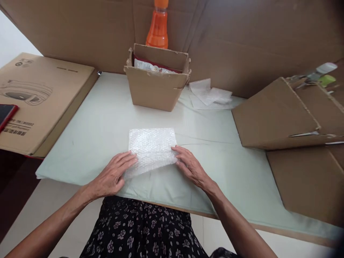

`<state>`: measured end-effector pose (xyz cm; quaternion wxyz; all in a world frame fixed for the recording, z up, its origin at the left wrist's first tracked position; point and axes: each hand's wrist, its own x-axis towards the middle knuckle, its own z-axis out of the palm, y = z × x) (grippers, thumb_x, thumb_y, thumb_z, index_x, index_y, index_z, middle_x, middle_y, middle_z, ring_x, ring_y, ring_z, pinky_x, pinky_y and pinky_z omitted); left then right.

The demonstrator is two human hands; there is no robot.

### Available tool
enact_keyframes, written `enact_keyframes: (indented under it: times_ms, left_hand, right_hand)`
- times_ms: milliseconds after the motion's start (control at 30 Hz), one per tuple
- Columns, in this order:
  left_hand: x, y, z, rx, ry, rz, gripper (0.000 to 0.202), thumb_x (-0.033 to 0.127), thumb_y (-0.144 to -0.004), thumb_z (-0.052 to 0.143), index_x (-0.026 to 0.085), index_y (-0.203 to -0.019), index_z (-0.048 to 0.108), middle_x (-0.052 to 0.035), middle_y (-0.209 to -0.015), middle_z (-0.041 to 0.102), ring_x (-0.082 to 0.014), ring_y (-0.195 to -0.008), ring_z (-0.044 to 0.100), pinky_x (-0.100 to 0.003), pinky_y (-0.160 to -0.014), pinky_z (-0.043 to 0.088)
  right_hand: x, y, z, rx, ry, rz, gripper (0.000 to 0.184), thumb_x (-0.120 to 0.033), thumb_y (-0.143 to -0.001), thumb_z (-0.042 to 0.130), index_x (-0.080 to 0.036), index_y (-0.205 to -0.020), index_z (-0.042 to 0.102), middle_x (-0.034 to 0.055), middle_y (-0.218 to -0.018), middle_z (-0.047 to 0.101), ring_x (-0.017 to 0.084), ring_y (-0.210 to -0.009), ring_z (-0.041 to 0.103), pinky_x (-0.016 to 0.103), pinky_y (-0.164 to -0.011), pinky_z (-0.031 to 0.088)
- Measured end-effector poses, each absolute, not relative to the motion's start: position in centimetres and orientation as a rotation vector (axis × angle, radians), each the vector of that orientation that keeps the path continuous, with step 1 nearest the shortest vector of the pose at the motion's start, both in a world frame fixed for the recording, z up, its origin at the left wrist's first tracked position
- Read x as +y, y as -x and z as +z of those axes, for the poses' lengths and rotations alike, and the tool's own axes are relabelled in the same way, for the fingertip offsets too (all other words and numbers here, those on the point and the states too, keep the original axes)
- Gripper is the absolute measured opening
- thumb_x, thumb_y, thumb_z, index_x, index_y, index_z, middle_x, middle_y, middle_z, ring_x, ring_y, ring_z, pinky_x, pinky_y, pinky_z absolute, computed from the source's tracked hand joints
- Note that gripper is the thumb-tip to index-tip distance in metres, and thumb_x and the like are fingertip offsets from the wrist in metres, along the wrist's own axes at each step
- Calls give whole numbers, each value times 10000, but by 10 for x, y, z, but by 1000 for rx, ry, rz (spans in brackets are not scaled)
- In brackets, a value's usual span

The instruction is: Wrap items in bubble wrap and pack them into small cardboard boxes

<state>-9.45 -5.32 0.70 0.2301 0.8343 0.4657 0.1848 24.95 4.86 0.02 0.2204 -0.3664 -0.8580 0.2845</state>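
A folded sheet of clear bubble wrap [152, 145] lies on the pale green table cover [220, 168] in front of me. My left hand [114, 175] lies on its near left corner, fingers stretched out flat. At the near right edge rests my right hand [189, 165], fingers extended and pressing the wrap down. Neither hand grips anything. The near flap of the wrap lifts a little between my hands.
A small open cardboard box [157, 84] with wrapped items stands behind the wrap, an orange bottle [158, 27] beyond it. More bubble wrap sheets [209, 95] lie at back right. Flattened cartons [279, 116] cover the right side. A large printed box [40, 96] with a phone [6, 114] sits left.
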Motion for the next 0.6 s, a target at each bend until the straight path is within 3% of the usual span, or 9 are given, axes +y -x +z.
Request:
enact_keyframes:
  times_ms: [67,167,233,300,367,500,600]
  left_hand:
    - [-51,90,9,1287,-2237,567,788,46,-790,480,245,-1543,365,-100,-1530,502,-297,-1459,391,-539,-1160,407]
    - [-44,80,8,1479,-1991,763,451,205,-927,506,207,-1375,555,-112,-1265,680,-246,-1169,626,-416,-973,538]
    - [-36,73,8,1621,-1764,812,309,294,-961,493,181,-1205,645,-72,-1021,723,-195,-922,668,-332,-818,548]
    - [-27,67,10,1689,-1590,783,315,342,-940,500,167,-1152,653,-28,-863,692,-167,-781,642,-290,-723,516]
    - [-19,64,12,1731,-1497,757,389,367,-902,506,158,-1208,627,2,-780,653,-156,-706,611,-278,-682,490]
    - [-13,60,9,1904,-1509,667,484,369,-869,484,155,-1290,591,4,-759,628,-173,-684,595,-302,-691,477]
    - [-16,60,4,2069,-1633,548,464,314,-852,488,176,-1279,607,-33,-826,651,-220,-801,622,-339,-750,486]
  right_hand:
    - [45,-249,10,-2194,1075,1008,202,-319,-1021,476,-247,-1073,657,78,-1343,656,239,-1301,567,460,-1079,468]
    - [41,-247,18,-1891,1250,1279,269,-442,-1003,498,-225,-1026,655,68,-1045,724,203,-935,678,346,-835,543]
    - [40,-245,16,-1683,1266,1424,359,-522,-958,545,-216,-1127,627,62,-962,712,178,-791,653,310,-714,526]
    - [41,-243,10,-1552,1229,1514,570,-556,-877,643,-223,-1325,529,66,-1001,708,184,-811,653,309,-701,520]
    - [43,-239,4,-1544,1274,1475,716,-529,-821,706,-225,-1419,454,50,-976,701,187,-821,650,319,-725,518]
    - [50,-225,-4,-1724,1515,1106,499,-434,-875,616,-212,-1320,569,12,-860,675,162,-719,606,328,-745,504]
    - [57,-219,-8,-1931,1604,867,446,-351,-878,575,-214,-1301,606,18,-872,689,185,-768,625,350,-787,504]
